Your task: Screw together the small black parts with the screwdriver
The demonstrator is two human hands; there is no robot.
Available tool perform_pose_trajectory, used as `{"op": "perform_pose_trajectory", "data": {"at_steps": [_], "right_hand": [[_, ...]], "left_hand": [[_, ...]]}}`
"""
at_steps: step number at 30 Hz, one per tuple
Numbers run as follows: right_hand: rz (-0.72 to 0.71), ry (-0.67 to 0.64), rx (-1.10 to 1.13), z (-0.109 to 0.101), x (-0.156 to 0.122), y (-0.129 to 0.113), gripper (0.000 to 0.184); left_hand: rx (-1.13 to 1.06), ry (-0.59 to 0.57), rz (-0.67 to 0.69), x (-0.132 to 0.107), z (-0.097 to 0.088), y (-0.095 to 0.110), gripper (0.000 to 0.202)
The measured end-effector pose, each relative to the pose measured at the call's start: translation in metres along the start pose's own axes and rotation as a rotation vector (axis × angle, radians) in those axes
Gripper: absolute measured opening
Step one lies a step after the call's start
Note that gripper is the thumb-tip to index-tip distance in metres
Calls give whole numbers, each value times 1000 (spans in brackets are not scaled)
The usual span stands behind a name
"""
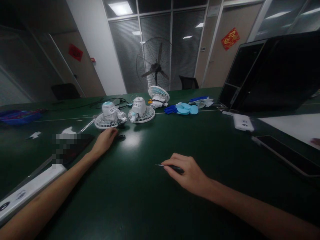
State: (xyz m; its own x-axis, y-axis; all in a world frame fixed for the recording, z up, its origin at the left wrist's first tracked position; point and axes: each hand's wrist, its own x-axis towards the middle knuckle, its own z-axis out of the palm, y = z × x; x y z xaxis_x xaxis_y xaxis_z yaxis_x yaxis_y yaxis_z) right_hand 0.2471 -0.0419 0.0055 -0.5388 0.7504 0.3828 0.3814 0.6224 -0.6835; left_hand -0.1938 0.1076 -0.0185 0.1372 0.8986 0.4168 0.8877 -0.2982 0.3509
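My right hand (pixel 186 171) is closed round a small screwdriver (pixel 177 168) with a dark handle, its thin metal shaft pointing left just above the green table. Further off, my left hand (pixel 106 138) reaches forward on the left, its fingers curled down. A small black object (pixel 121 137) lies beside those fingertips; whether they grip anything is hidden. Just beyond that hand, a white small fan (pixel 110 116) rests face down on its round grille. Next to it stands a second white fan (pixel 140 111), also grille down.
A third fan (pixel 158 96) lies tilted behind, beside light-blue fan blades (pixel 187 108) and blue gloves (pixel 170 109). On the right are a white power bank (pixel 243 122), a phone (pixel 290 154) and a large black computer case (pixel 270 75). A blue basket (pixel 21 116) sits far left.
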Motion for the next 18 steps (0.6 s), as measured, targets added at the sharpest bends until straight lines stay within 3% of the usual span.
{"op": "perform_pose_trajectory", "data": {"at_steps": [5, 11, 18], "right_hand": [[-7, -4, 17, -1, 1, -2, 21], [-11, -17, 15, -1, 0, 0, 22], [-7, -19, 10, 0, -1, 1, 22]], "left_hand": [[-121, 82, -54, -9, -5, 10, 46], [-184, 73, -29, -17, -10, 33, 48], [-238, 44, -52, -16, -10, 40, 58]]}}
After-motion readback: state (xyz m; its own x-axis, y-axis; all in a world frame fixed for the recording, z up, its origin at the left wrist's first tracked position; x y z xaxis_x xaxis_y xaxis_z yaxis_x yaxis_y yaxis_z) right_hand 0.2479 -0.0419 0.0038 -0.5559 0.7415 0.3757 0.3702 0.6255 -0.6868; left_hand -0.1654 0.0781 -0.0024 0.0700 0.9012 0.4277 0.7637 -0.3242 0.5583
